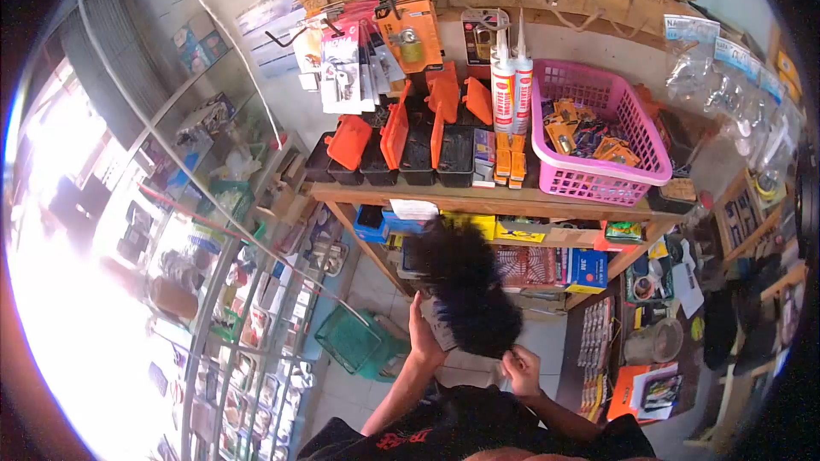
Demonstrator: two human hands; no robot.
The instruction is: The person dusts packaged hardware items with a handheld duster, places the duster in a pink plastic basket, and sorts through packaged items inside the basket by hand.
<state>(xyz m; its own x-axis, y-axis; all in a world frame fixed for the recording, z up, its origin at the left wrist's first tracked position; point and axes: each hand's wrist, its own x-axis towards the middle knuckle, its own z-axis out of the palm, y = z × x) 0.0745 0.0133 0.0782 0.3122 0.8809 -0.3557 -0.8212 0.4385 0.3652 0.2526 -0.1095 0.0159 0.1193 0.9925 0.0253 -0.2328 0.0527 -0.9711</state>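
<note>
A black, fluffy feather duster (474, 290) hangs in front of me, blurred at its top. My right hand (523, 369) is closed round its lower end, where the handle is mostly hidden. My left hand (424, 335) is closed on a greyish, flat-sided box-like thing (442, 326) beside the duster. The duster covers part of that thing, so its kind does not show. Beyond the duster stands a wooden shelf (410, 196) with goods on two levels.
On the upper shelf are black bins with orange lids (348, 142), sealant tubes (512, 94) and a pink basket (598, 175) of small packets. Packs (342, 68) hang above. A glass display case (231, 290) stands left, a green basket (350, 341) low down, a cluttered counter (589, 358) right.
</note>
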